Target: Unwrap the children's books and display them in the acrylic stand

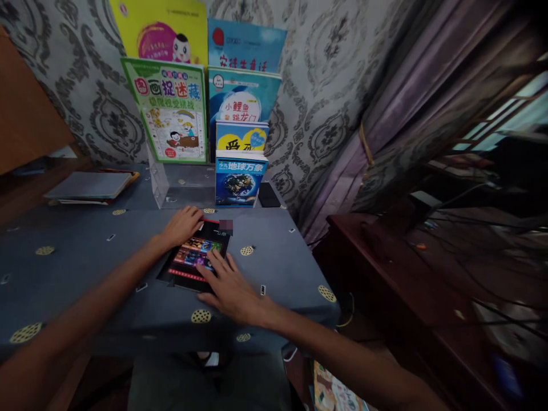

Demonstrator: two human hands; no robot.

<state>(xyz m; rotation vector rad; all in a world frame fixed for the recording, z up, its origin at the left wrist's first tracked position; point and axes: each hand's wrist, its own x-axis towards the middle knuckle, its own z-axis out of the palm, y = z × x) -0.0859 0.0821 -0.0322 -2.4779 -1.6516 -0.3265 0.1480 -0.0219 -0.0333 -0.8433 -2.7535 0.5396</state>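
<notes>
A black book [194, 257] with rows of colourful pictures lies flat and tilted on the blue-grey tablecloth [274, 257]. My left hand [183, 225] rests at its upper left edge, fingers close together and laid flat. On the lower right part of the cover lies my right hand [229, 285], its fingers spread. Neither hand grips the book. Behind it, a clear stand [184, 185] holds several upright books, among them a green-bordered one [171, 114] at the left and a blue one with a globe [240, 182] at the front right.
Stacked books [89, 185] lie at the table's back left. A dark flat object [269, 195] sits right of the stand. Patterned wall and a purple curtain [363, 137] stand behind. Right of the table is a dark red desk [385, 268] with cables.
</notes>
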